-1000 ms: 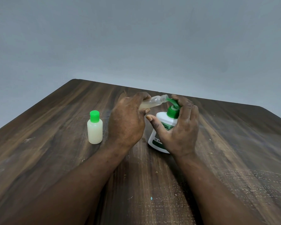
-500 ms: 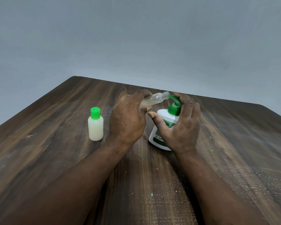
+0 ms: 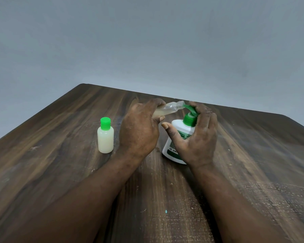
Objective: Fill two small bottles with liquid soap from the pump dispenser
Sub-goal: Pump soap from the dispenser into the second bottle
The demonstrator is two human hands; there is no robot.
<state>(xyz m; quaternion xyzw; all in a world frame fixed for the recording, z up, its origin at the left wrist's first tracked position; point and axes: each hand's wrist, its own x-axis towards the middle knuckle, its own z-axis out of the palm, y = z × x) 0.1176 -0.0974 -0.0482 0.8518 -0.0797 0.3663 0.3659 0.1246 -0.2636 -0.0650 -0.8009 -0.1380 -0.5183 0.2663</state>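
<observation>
A white pump dispenser (image 3: 178, 130) with a green pump head stands at mid-table, leaning slightly. My right hand (image 3: 197, 137) wraps its far side, fingers on top of the green pump, thumb apart in front. My left hand (image 3: 140, 130) holds a small uncapped clear bottle (image 3: 167, 110) tilted almost sideways, its mouth against the pump's nozzle; pale soap fills its lower part. A second small bottle (image 3: 105, 137), full of pale soap and closed with a green cap, stands upright to the left of my left hand.
Everything rests on a dark wooden table (image 3: 60, 137), whose far edge runs just behind the hands. A plain grey wall lies beyond. A tiny teal speck (image 3: 165, 211) lies near the front.
The hands, bottle and dispenser stay in the same grip; the view has only shifted slightly. The pump head looks a little higher than one second ago.
</observation>
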